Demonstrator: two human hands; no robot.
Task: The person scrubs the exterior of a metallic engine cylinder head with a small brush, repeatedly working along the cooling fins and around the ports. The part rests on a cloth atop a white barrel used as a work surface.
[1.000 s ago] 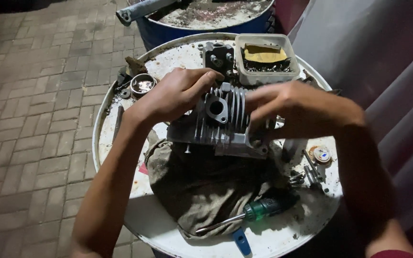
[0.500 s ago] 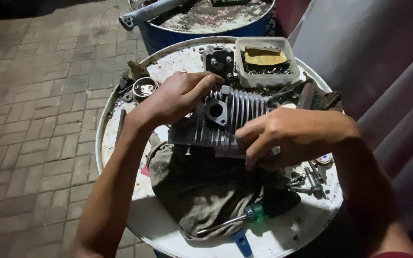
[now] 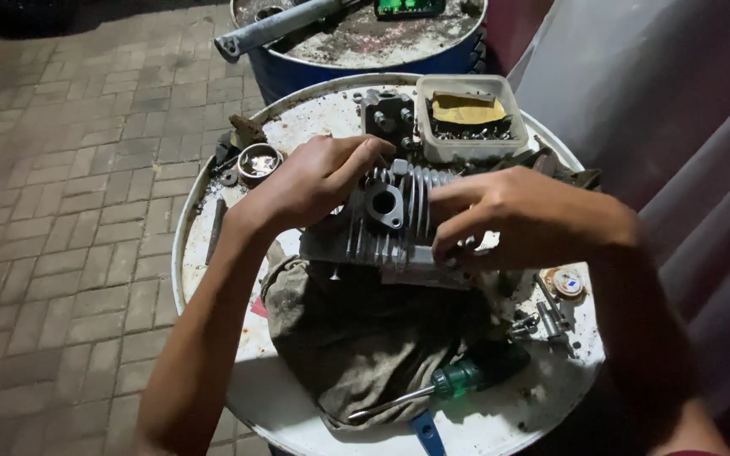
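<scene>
A grey finned metal engine cylinder (image 3: 386, 224) is held over the white round drum top (image 3: 500, 418). My left hand (image 3: 314, 179) grips its left and upper side, fingers curled over the fins. My right hand (image 3: 509, 215) clasps its right side, fingers wrapped across the fins near the front edge. A round port faces up between my hands. Under the cylinder lies a dirty brown rag (image 3: 356, 338).
A green-handled screwdriver (image 3: 454, 380) lies on the rag's front edge, with a blue tool (image 3: 426, 432) below it. A white tub of small parts (image 3: 466, 118) stands at the back. Bolts (image 3: 547, 321) lie right, a small round tin (image 3: 258, 160) left. A blue drum (image 3: 365, 38) stands behind.
My right hand slid from the cylinder's top right down over its right front side. The cylinder shifted slightly; my left hand kept its hold.
</scene>
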